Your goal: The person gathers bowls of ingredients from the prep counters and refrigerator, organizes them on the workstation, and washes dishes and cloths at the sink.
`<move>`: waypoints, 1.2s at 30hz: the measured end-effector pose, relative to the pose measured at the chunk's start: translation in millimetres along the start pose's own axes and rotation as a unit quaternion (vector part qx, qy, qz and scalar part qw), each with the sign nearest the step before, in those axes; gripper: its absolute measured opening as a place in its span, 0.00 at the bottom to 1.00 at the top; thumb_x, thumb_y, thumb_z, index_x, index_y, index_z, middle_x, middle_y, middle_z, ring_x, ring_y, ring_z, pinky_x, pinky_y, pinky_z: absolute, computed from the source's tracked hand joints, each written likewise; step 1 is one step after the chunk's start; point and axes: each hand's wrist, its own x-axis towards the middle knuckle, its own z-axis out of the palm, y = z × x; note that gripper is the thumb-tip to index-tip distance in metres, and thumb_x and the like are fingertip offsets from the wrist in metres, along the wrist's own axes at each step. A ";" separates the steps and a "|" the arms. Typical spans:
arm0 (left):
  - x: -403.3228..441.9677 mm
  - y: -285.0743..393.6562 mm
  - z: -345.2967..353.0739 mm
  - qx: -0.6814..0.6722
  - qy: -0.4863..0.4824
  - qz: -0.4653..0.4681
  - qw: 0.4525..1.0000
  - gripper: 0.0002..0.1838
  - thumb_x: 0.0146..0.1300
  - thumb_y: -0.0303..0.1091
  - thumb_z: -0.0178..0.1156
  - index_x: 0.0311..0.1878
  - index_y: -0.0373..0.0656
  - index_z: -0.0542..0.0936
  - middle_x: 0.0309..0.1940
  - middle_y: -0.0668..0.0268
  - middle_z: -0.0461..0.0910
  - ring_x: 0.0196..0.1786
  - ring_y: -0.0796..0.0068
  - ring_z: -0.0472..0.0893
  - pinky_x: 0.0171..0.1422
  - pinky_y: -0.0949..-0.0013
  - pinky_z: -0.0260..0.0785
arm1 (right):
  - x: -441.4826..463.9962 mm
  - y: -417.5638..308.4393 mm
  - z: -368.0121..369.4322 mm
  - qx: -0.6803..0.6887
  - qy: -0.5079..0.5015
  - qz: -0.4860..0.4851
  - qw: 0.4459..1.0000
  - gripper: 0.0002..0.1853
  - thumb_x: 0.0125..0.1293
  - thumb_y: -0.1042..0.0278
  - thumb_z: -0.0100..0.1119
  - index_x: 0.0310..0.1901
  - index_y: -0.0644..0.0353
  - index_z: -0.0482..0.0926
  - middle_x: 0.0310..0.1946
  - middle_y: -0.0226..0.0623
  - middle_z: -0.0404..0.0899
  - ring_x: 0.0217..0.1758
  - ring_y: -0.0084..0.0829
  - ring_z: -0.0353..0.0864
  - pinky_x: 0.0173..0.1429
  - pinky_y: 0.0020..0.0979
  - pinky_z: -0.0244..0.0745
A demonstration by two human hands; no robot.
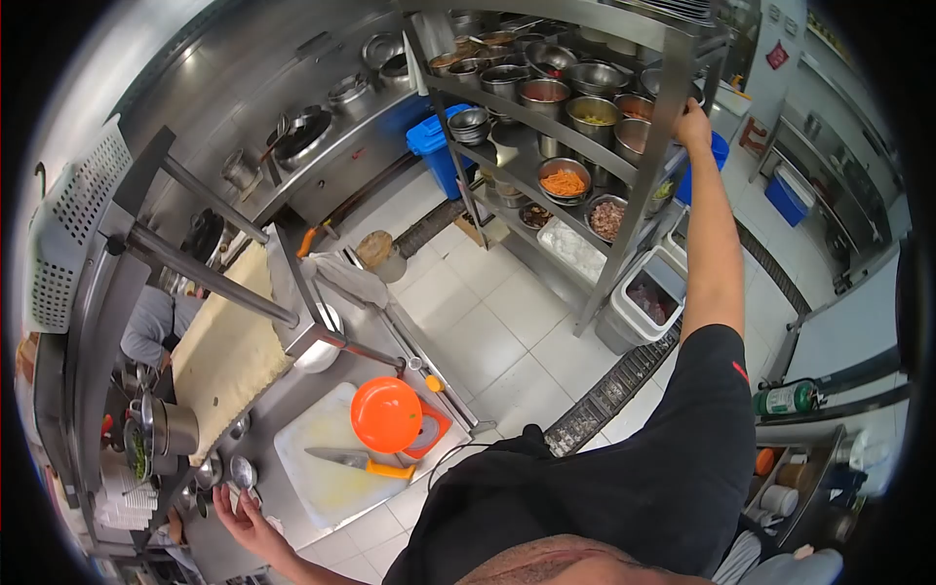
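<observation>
My left hand (249,526) is over the steel counter at the lower left, fingers spread, with nothing in it. Just past its fingertips is a small metal bowl (243,472). My right hand (694,125) reaches up to the steel rack's corner post (655,146), close to the metal bowls on the upper shelf; its fingers are partly hidden, so any hold is unclear. On the counter between my arms, a knife with an orange handle (390,470) lies on a white cutting board (317,429). An orange bowl (385,414) rests on an orange kitchen scale (429,431).
The rack holds several metal bowls, including one of shredded carrot (565,183) and one of chopped meat (606,218). A grey bin (624,327) stands beside its leg. Blue bins (429,141) are beyond. A floor drain grate (604,390) crosses the tiles. Another person's sleeve (151,322) shows at left.
</observation>
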 end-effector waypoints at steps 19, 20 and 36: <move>-13.6 -0.5 8.3 0.021 0.031 -0.054 0.998 0.27 0.78 0.39 0.56 0.77 0.47 0.65 0.71 0.61 0.71 0.62 0.66 0.79 0.64 0.62 0.71 | 15.9 35.3 48.3 0.059 -0.031 -0.183 0.981 0.13 0.64 0.61 0.68 0.45 0.59 0.82 0.33 0.39 0.85 0.38 0.33 0.82 0.41 0.38 0.75; -14.7 1.8 10.0 0.020 0.027 -0.054 0.998 0.27 0.78 0.39 0.56 0.77 0.47 0.65 0.71 0.61 0.71 0.62 0.66 0.79 0.63 0.63 0.72 | 10.5 29.5 40.7 0.057 -0.049 -0.174 0.982 0.14 0.64 0.61 0.67 0.47 0.58 0.82 0.34 0.40 0.85 0.39 0.34 0.82 0.43 0.38 0.76; -10.5 -4.5 6.0 -0.017 0.032 -0.049 0.998 0.28 0.78 0.40 0.57 0.77 0.49 0.65 0.71 0.61 0.70 0.60 0.67 0.80 0.64 0.62 0.72 | -42.0 6.5 -49.6 0.137 0.149 -0.084 0.976 0.23 0.68 0.55 0.66 0.61 0.55 0.81 0.33 0.32 0.83 0.35 0.25 0.81 0.45 0.31 0.76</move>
